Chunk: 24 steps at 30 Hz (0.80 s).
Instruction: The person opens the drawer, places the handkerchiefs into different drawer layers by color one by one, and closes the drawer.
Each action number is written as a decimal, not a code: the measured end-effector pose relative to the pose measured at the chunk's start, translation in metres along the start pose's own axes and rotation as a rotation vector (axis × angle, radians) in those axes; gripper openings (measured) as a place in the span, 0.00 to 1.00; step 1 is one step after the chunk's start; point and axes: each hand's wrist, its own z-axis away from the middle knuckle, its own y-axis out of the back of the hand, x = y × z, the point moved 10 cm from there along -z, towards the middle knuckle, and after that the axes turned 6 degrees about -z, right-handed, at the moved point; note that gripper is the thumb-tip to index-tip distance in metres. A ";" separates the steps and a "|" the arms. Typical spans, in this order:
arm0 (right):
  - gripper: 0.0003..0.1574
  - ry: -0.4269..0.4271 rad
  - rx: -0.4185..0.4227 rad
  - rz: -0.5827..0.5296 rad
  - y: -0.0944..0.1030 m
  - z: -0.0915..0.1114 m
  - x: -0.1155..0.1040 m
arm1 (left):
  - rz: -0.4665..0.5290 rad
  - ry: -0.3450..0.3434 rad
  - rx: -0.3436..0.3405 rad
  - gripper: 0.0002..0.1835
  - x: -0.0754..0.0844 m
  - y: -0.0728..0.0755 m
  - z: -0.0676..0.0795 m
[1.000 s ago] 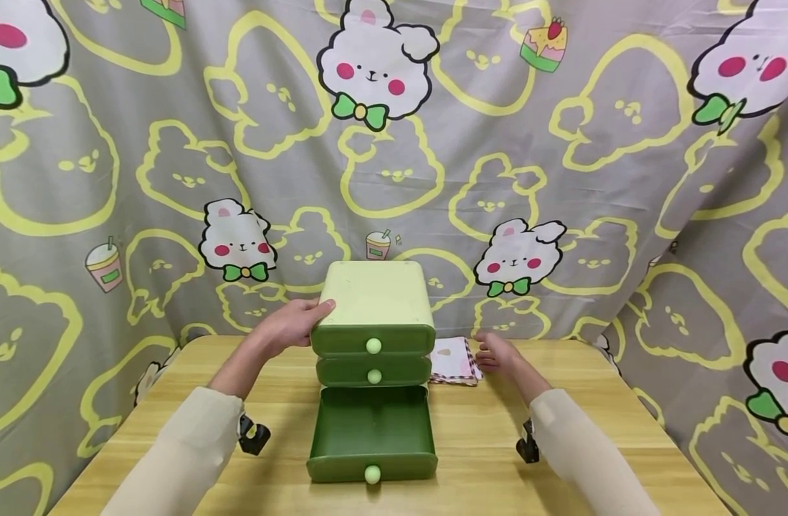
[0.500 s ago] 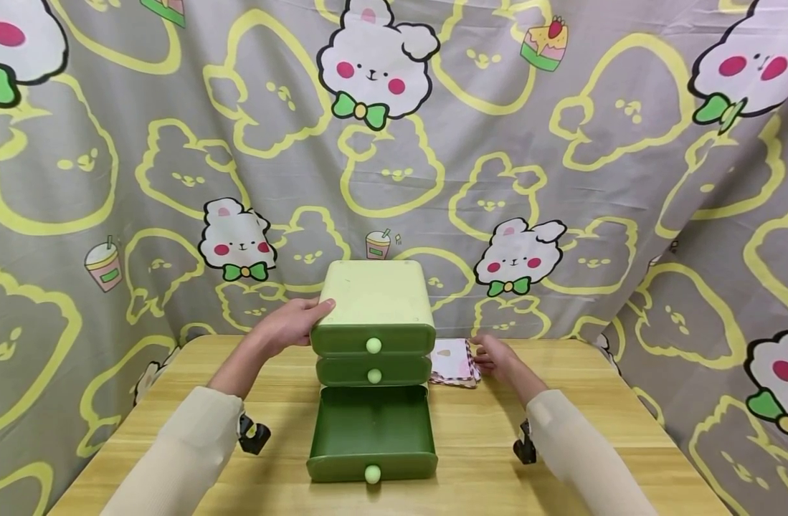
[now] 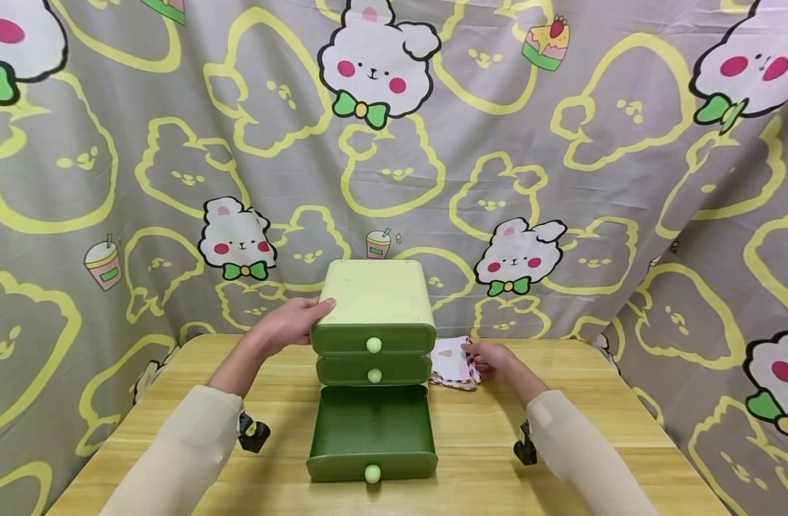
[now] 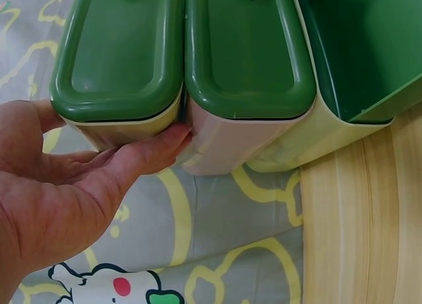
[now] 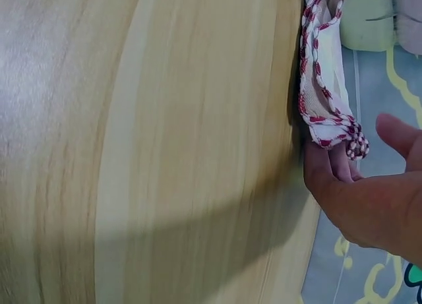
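A small three-drawer cabinet point(image 3: 376, 294), pale yellow on top with green fronts, stands on the table. Its bottom drawer point(image 3: 373, 430) is pulled out and shows a bare green floor. My left hand point(image 3: 295, 321) holds the cabinet's upper left edge, thumb on top and fingers along the side. Right of the cabinet lies a folded cloth point(image 3: 450, 360) with a red-and-white braided border. My right hand point(image 3: 497, 360) is at the cloth's right edge. In the right wrist view its fingers point(image 5: 323, 172) reach under the cloth's edge, and the thumb stands apart from it.
The wooden table point(image 3: 497, 459) extends in front and to both sides. A grey curtain point(image 3: 394, 172) with cartoon rabbits hangs close behind its back edge. The pulled-out drawer's round knob point(image 3: 372, 473) juts toward the front.
My right hand has moved left onto the cloth's right edge, and the cloth's edge has shifted and lifted slightly. My left hand stays on the cabinet.
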 end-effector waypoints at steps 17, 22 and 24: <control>0.06 -0.028 0.074 -0.030 0.002 0.008 0.001 | 0.002 -0.003 -0.011 0.34 0.002 -0.002 0.000; 0.06 0.004 0.078 -0.047 0.002 0.011 -0.008 | -0.007 -0.006 -0.015 0.35 0.000 -0.002 0.000; 0.04 0.018 0.064 -0.069 0.001 0.011 -0.012 | -0.011 -0.006 -0.015 0.35 0.000 -0.002 0.000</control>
